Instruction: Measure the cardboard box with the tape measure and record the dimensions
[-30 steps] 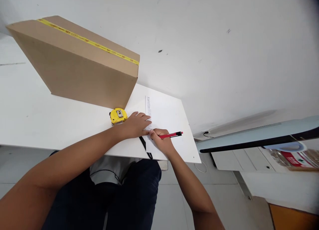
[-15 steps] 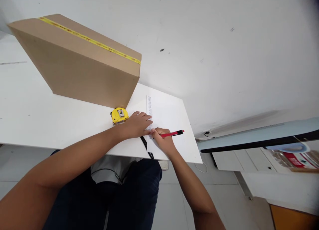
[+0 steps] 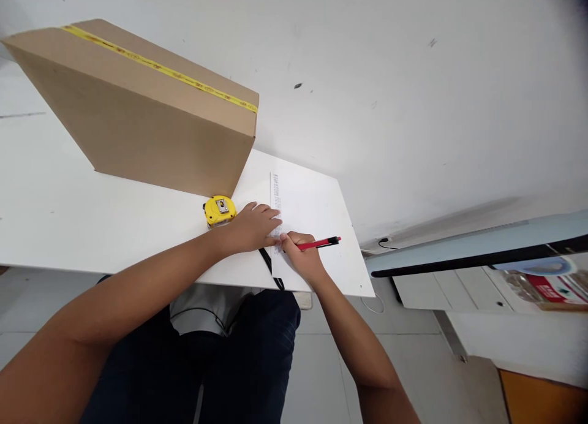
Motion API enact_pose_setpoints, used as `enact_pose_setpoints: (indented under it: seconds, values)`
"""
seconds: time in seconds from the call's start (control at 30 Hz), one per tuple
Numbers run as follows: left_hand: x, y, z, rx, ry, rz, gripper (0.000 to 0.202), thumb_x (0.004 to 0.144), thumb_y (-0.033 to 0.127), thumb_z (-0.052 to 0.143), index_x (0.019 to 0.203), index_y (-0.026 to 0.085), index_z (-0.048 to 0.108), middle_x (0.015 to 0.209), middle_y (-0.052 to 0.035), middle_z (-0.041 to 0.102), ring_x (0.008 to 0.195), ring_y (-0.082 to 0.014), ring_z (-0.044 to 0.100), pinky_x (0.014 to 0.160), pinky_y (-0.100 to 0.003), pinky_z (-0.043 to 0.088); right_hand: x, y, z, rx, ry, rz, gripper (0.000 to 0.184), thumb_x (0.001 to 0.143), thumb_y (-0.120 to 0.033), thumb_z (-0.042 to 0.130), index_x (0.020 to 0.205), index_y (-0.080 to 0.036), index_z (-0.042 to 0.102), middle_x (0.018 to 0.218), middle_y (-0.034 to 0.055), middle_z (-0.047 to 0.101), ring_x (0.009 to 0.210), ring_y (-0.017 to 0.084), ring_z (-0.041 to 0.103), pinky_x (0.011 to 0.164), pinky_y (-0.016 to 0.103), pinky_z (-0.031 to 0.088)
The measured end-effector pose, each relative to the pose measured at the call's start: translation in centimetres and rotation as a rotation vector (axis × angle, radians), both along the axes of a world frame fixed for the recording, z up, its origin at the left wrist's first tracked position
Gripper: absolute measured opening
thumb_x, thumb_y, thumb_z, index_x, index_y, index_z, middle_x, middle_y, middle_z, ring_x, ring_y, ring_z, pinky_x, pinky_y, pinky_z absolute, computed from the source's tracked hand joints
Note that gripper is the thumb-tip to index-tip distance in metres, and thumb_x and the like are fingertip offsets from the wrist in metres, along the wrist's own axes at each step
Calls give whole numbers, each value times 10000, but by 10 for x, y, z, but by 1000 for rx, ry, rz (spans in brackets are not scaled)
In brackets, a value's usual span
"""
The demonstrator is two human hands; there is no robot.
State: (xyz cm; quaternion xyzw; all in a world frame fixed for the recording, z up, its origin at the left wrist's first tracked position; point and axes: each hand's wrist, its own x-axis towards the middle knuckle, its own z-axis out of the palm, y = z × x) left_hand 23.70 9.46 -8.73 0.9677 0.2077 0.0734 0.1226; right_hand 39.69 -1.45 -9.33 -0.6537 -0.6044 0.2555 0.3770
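A white sheet of paper (image 3: 307, 209) with a column of small print along its left edge lies on the white table (image 3: 92, 228). My right hand (image 3: 303, 258) is closed round a red and black pen (image 3: 319, 244), its tip on the paper's left edge. My left hand (image 3: 250, 228) lies flat on the table and the paper's edge, fingers stretched out, touching my right hand. A yellow tape measure (image 3: 219, 211) sits just left of my left hand. A black strap (image 3: 269, 268) lies under my hands.
A big cardboard box (image 3: 142, 117) sealed with yellow tape stands on the table behind the tape measure. The wall rises behind the table. A second surface with a dark edge (image 3: 468, 258) stands to the right, with drawers and packaged goods (image 3: 546, 286) below it.
Both hands stay where they were on the paper; the pen has hardly moved. Only the camera has shifted slightly.
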Motion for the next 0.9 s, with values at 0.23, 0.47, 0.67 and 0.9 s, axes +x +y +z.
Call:
enact_pose_setpoints:
  seconds: [0.23, 0.47, 0.67, 0.9]
  values:
    - [0, 0, 1, 8, 3, -1, 459, 1001, 494, 456, 1345, 214, 576, 1536, -95, 494, 1401, -280, 426, 1134, -447, 292, -1, 0, 2, 17, 16, -18, 460, 901, -395, 515, 505, -242, 339, 501, -44, 354, 514, 127, 338, 507, 290, 276]
    - [0, 0, 1, 10, 5, -3, 457, 999, 483, 464, 1349, 212, 575, 1538, -94, 492, 1403, -280, 425, 1133, -447, 293, 0, 0, 1, 27, 8, -2, 464, 908, -397, 511, 506, -240, 339, 500, -48, 352, 507, 120, 339, 503, 284, 281]
    - [0, 1, -2, 5, -18, -1, 447, 982, 475, 498, 1336, 215, 587, 1536, -93, 495, 1402, -293, 426, 1124, -464, 306, 0, 0, -1, 40, -39, 2, 474, 931, -420, 497, 513, -232, 375, 502, -43, 395, 509, 123, 380, 507, 277, 306]
    - [0, 2, -3, 90, -53, -12, 438, 960, 497, 550, 1282, 210, 623, 1463, -98, 572, 1319, -288, 525, 1081, -450, 386, 2, 0, -5, 154, -115, -103, 448, 980, -471, 430, 623, -230, 552, 568, -8, 552, 564, 167, 530, 565, 294, 419]
